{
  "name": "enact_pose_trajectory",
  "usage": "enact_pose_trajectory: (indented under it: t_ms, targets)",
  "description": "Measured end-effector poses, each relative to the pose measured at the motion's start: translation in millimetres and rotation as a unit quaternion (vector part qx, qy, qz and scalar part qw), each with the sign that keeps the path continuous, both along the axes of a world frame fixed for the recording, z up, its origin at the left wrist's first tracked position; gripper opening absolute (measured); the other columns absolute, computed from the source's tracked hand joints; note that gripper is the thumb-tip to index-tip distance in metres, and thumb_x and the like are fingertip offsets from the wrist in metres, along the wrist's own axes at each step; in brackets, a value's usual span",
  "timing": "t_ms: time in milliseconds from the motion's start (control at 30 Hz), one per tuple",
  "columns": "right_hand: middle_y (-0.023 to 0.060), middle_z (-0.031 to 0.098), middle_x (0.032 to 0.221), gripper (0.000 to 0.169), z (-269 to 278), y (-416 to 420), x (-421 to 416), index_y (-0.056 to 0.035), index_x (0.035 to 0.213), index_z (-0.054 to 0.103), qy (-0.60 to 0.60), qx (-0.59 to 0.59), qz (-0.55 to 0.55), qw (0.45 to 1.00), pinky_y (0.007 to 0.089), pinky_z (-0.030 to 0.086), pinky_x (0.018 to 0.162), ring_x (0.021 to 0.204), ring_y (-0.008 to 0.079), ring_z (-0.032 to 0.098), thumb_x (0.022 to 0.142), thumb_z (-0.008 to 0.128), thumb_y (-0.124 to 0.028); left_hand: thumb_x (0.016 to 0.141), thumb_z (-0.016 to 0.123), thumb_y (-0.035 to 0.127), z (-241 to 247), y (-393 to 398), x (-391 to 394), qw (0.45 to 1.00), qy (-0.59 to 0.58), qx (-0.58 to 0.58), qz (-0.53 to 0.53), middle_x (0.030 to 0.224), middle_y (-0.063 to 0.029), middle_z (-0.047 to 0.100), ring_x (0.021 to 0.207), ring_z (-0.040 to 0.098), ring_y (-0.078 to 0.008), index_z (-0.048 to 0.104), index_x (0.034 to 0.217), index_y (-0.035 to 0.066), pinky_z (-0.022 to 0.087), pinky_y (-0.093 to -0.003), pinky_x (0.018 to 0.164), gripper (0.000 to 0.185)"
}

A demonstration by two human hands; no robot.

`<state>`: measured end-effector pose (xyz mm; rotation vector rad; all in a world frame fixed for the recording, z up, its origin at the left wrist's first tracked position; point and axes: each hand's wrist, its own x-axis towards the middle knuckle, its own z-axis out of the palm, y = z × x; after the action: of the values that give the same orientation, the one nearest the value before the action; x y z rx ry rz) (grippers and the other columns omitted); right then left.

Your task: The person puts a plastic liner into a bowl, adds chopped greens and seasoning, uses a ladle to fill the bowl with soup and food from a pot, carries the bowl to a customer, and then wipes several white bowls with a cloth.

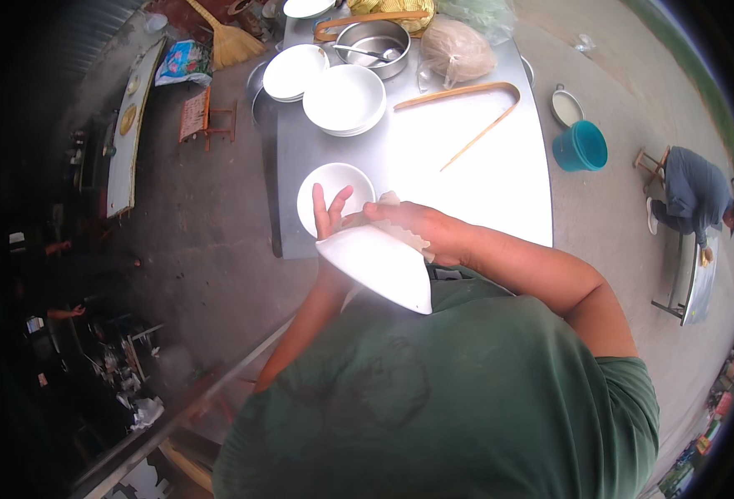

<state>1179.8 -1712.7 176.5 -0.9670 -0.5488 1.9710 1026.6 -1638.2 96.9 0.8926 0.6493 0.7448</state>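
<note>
A white bowl [379,265] is held tilted on its side close to my chest, over the near edge of the metal table [292,243]. My left hand [328,215] supports it at the far side, two fingers sticking up and the rest largely hidden. In my right hand [420,223] is a crumpled beige paper or thin cloth [398,232], pressed against the bowl's rim side. Just beyond my left fingers another white bowl [342,178] rests on the table. Further away stand two stacks of white bowls, a nearer stack [344,100] and a farther stack [293,72].
Wooden tongs [504,112] lie at the table's right. Behind them are a steel pan [373,53] with a ladle and a knotted plastic bag [457,50]. A teal bucket [580,146] stands on the floor; a person [694,187] bends over a low table [700,287].
</note>
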Motion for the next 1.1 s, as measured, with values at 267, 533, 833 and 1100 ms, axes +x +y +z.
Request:
enact_pose_trajectory:
  t_ms: [267,533,833,1100]
  targets:
    - [0.0128,0.054,0.118,0.055,-12,-10,24,-0.0014,0.124,0.045,0.184,-0.088,-0.205,0.957,0.0371,0.043,0.096,0.108,0.0226,0.054,0.092,0.043,-0.046,0.083,0.065,0.012,26,28,-14,0.97,0.205,0.132,0.0,0.096,-0.007,0.063,0.086,0.059,-0.0126,0.058,0.106,-0.002,0.048,-0.0274,0.076,0.028]
    - [0.0175,0.054,0.121,0.062,-5,60,55,-0.0021,0.123,0.049,-0.061,0.138,-0.147,0.977,0.0363,0.047,0.089,0.107,0.0271,0.056,0.092,0.033,-0.054,0.081,0.057,0.011,15,59,-6,0.922,0.294,0.234,-0.093,0.095,-0.014,0.064,0.084,0.061,-0.0205,0.056,0.11,-0.004,0.047,-0.0314,0.076,0.032]
    - [0.0103,0.065,0.081,0.032,-45,84,41,-0.0021,0.108,0.057,-0.55,0.295,-0.009,0.781,0.0354,0.048,0.077,0.078,0.0257,0.063,0.079,0.058,-0.017,0.081,0.053,0.005,15,64,-6,0.922,0.32,0.213,-0.042,0.09,-0.0155,0.064,0.081,0.061,-0.0245,0.058,0.097,-0.005,0.046,-0.0341,0.076,0.02]
    - [0.0119,0.062,0.1,0.034,-81,44,34,0.0064,0.113,0.05,-0.215,0.076,-0.248,0.941,0.0317,0.05,0.075,0.084,0.018,0.062,0.086,0.055,-0.013,0.085,0.056,0.018,8,29,-2,0.955,0.248,0.156,0.05,0.092,-0.0152,0.059,0.085,0.058,-0.0287,0.04,0.12,-0.005,0.045,-0.0359,0.08,0.045]
